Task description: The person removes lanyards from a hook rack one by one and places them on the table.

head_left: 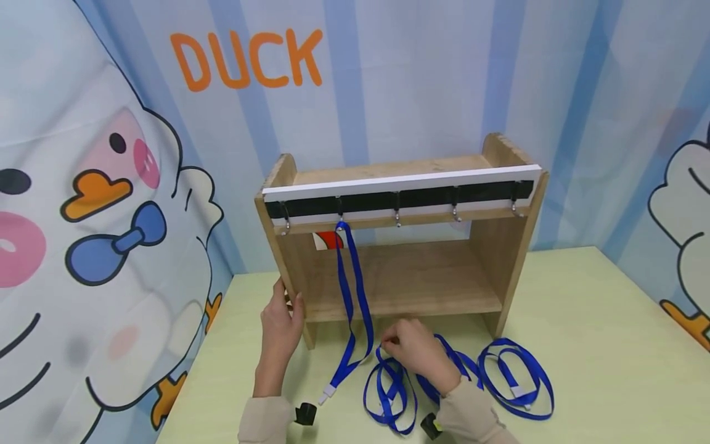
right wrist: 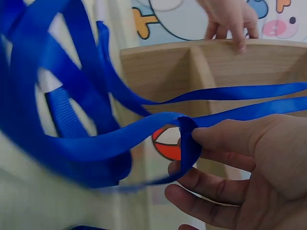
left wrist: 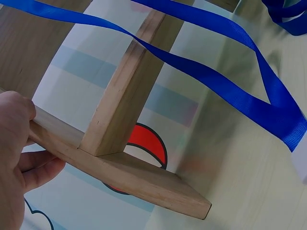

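Note:
A wooden shelf stands on the table, with a row of metal hooks along its front top rail. My left hand grips the shelf's left side panel, thumb and fingers on either side of the board. From the second hook from the left hangs a blue lanyard, its clip end lying on the table. My right hand pinches the strap of another blue lanyard between thumb and forefinger. Most of that lanyard lies looped on the table below the hand.
More blue lanyards lie coiled at the right, one lanyard farthest out and another partly under my right forearm. The other hooks, such as the middle hook, carry nothing. A duck-printed curtain hangs behind the pale table.

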`<move>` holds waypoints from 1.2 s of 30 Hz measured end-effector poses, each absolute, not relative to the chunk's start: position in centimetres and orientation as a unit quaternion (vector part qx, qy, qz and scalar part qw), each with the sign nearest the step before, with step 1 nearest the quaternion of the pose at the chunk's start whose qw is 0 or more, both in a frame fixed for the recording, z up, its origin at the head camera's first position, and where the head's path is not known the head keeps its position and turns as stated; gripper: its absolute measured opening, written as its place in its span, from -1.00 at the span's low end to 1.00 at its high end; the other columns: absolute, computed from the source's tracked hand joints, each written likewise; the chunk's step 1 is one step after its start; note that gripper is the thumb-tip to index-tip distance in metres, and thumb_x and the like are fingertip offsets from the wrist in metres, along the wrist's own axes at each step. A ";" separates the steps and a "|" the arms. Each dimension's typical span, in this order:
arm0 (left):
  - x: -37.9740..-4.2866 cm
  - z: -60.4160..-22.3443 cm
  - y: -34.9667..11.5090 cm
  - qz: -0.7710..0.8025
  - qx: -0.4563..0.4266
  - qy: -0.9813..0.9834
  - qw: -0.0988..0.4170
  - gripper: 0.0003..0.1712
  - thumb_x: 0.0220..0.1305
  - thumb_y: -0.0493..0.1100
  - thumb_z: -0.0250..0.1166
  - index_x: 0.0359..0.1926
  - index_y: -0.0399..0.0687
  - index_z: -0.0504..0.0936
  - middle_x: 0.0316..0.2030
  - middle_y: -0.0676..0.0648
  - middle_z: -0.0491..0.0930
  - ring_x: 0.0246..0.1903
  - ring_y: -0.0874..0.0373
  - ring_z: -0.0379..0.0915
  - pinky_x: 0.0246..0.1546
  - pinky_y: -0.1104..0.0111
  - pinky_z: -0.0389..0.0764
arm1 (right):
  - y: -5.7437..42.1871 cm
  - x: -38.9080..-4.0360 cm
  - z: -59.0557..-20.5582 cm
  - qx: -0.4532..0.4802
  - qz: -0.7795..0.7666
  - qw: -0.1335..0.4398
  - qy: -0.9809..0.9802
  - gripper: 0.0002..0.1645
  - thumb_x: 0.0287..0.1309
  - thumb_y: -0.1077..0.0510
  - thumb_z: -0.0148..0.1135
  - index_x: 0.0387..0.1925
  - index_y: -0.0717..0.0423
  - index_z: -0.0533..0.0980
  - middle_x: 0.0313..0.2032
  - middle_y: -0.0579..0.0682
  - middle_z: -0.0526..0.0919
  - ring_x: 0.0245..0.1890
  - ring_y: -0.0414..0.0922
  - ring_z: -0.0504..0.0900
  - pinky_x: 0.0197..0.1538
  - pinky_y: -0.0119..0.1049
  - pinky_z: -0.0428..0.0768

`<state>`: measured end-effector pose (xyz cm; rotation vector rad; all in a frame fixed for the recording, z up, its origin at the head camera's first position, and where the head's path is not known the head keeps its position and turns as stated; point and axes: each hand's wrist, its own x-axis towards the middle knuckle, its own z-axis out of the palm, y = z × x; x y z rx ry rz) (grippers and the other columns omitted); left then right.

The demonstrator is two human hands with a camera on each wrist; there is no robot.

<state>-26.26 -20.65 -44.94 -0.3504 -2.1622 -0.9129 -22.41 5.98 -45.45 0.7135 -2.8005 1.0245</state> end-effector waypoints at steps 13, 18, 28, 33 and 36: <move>-26.1 -45.0 -20.6 -0.367 -0.133 -0.845 0.365 -0.49 0.39 -0.37 0.22 0.29 -0.46 0.34 -0.01 -0.46 0.61 -0.28 -0.23 0.69 -0.40 0.07 0.73 | 6.2 -22.9 -47.2 0.235 0.329 0.014 -0.914 -0.89 0.22 0.35 0.31 -0.34 0.20 0.73 -0.45 -0.08 0.67 -0.56 -0.25 0.45 -0.46 -0.35 0.50; -26.1 -45.0 -20.5 -0.366 -0.139 -0.842 0.372 -0.49 0.38 -0.38 0.22 0.28 -0.47 0.34 -0.02 -0.46 0.61 -0.30 -0.23 0.69 -0.42 0.07 0.73 | 6.4 -23.1 -47.3 0.236 0.333 0.009 -0.913 -0.85 0.27 0.35 0.24 -0.32 0.24 0.72 -0.54 -0.13 0.56 -0.64 -0.27 0.39 -0.54 -0.40 0.39; -26.4 -44.8 -20.7 -0.365 -0.142 -0.841 0.373 -0.50 0.40 -0.38 0.21 0.28 -0.46 0.33 0.03 -0.45 0.59 -0.25 -0.24 0.68 -0.40 0.07 0.73 | 5.8 -23.0 -43.7 0.236 0.364 0.067 -0.898 -0.86 0.30 0.28 0.24 -0.19 0.24 0.68 -0.35 -0.06 0.67 -0.45 -0.24 0.50 -0.37 -0.36 0.54; -26.3 -44.8 -20.6 -0.364 -0.144 -0.842 0.372 -0.51 0.41 -0.37 0.20 0.28 -0.46 0.32 0.01 -0.46 0.60 -0.25 -0.24 0.68 -0.39 0.06 0.73 | 5.0 -22.9 -40.8 0.237 0.395 0.098 -0.882 -0.86 0.30 0.28 0.27 -0.16 0.28 0.63 -0.35 0.01 0.70 -0.42 -0.19 0.60 -0.35 -0.34 0.63; -26.1 -44.9 -20.6 -0.369 -0.140 -0.844 0.364 -0.51 0.43 -0.36 0.19 0.29 -0.45 0.31 0.02 -0.46 0.59 -0.23 -0.25 0.68 -0.38 0.05 0.73 | 4.4 -22.8 -39.2 0.232 0.394 0.105 -0.883 -0.88 0.30 0.25 0.29 -0.18 0.25 0.63 -0.37 -0.02 0.69 -0.45 -0.21 0.59 -0.37 -0.35 0.63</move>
